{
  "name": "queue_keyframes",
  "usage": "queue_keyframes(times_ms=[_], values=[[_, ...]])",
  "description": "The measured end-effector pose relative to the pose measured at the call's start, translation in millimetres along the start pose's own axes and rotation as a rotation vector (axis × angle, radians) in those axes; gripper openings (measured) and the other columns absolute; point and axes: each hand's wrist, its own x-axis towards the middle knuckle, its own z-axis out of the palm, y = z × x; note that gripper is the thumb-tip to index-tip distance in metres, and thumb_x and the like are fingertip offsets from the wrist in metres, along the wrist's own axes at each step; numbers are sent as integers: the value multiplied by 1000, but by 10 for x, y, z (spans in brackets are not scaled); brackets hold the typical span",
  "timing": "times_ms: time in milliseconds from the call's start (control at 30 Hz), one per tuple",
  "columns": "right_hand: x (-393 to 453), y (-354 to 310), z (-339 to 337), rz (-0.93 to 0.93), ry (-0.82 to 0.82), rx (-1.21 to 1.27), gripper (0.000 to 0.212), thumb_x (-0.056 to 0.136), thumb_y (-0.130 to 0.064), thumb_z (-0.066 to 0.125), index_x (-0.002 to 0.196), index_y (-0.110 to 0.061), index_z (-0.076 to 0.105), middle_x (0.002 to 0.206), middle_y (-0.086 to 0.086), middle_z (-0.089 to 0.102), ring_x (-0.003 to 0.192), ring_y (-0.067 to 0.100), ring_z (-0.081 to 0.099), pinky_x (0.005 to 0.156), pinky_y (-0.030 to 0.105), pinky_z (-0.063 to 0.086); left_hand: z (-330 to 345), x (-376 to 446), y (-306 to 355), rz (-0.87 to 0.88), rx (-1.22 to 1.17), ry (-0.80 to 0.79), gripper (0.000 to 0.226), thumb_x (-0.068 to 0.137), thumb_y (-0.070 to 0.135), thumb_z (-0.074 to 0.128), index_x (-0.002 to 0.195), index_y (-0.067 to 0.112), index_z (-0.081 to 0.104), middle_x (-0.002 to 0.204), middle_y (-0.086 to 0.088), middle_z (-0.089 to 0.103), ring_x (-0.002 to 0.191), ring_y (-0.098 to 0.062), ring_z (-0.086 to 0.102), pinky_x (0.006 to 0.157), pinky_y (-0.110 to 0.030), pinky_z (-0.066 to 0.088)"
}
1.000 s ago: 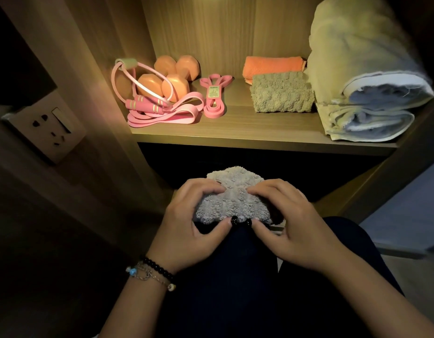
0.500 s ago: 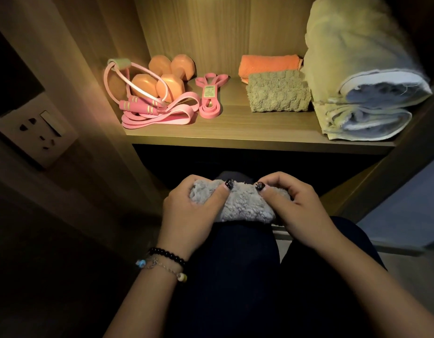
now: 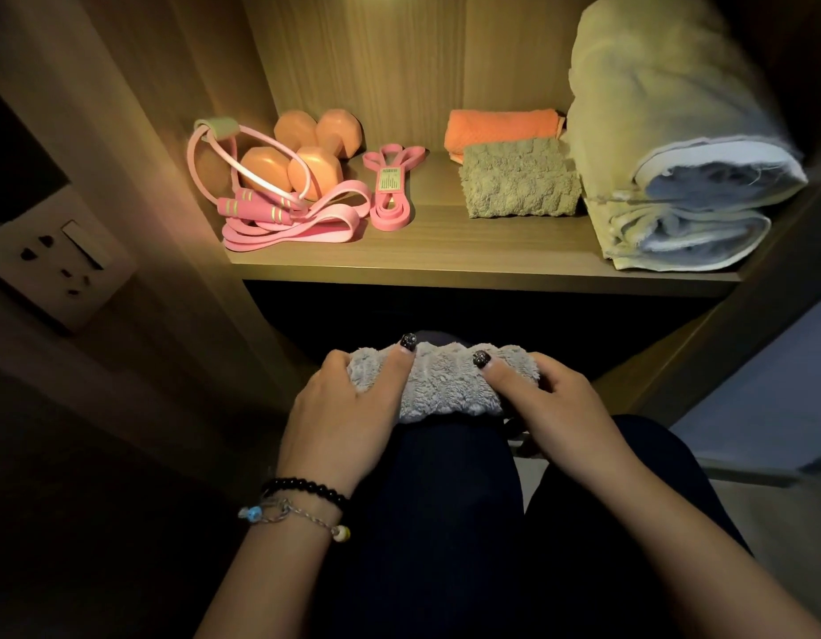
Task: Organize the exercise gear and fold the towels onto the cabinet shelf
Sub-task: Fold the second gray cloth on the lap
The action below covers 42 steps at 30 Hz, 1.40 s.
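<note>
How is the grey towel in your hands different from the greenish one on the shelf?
The grey towel lies on the knee, gripped by the left hand and right hand; the green towel rests untouched on the shelf. The grey one looks narrower, the green one squarer. Both are small, bumpy and folded.

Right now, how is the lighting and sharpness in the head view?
Head view: warm light falls on the shelf and dumbbells; grey towel and both hands dimmer but readable; lower left nearly black; wide-angle bending at edges; rolled towels slightly soft.
</note>
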Motion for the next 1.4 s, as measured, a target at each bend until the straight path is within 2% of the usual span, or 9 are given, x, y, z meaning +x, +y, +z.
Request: queue_keyframes(times_ms=[100,200,367,500,667,867,1167,1300,1400], values=[[28,-81,-2,33,17,130,36,81,-42,68,88,-7,67,87,19,66,73,28,65,56,39,53,-45,-4,61,28,-169,-37,39,82,61,56,83,22,61,83,7,65,76,-8,61,61,-27,43],[74,-130,-40,4,67,127,16,80,-29,72,84,-13,69,86,13,70,75,20,65,64,33,51,-19,31,159,141,-288,0,22,81,45,66,84,23,64,82,7,68,76,-7,64,65,-25,49],[341,-122,-247,-40,251,67,24,76,-30,74,93,-15,66,92,13,68,85,26,63,67,33,48,222,307,405,343,-338,-5,18,79,33,74,95,34,64,102,7,66,95,-8,64,87,-34,54],[772,-18,-537,-37,433,-19,35,76,-31,76,105,-15,65,106,6,65,99,23,60,79,30,45,572,531,645,517,-360,-17,35,78,13,74,107,32,65,110,9,62,102,0,58,92,-21,48],[1073,79,-623,-139,484,-104,35,73,-35,73,104,-24,61,111,2,63,101,20,58,88,34,47,842,864,778,469,-345,-7,34,77,15,74,103,34,65,106,11,65,102,-8,60,94,-29,49],[1470,54,-582,-301,411,-376,32,89,-11,60,120,-18,55,124,3,45,108,6,41,88,10,25,1090,1304,924,399,-223,19,29,81,15,73,108,19,63,101,6,56,94,-7,48,82,-16,37],[1995,171,-628,-265,352,-545,34,97,-18,47,131,-24,52,137,5,38,125,21,42,97,27,32,1341,1869,1010,520,-138,-7,42,81,17,72,119,16,56,114,-1,59,106,-14,54,82,-13,33],[2214,133,-586,-148,392,-565,37,98,-22,45,135,-25,42,125,16,52,108,33,52,86,39,42,1420,2014,1029,550,-190,54,62,79,9,72,134,10,44,132,-10,45,112,-4,40,88,0,25],[2299,112,-535,-138,483,-624,40,98,-26,46,137,-23,38,128,19,50,108,36,53,79,40,44,1499,2074,1063,585,-190,4,74,82,5,63,147,12,29,153,-13,22,139,-10,21,96,5,10]])
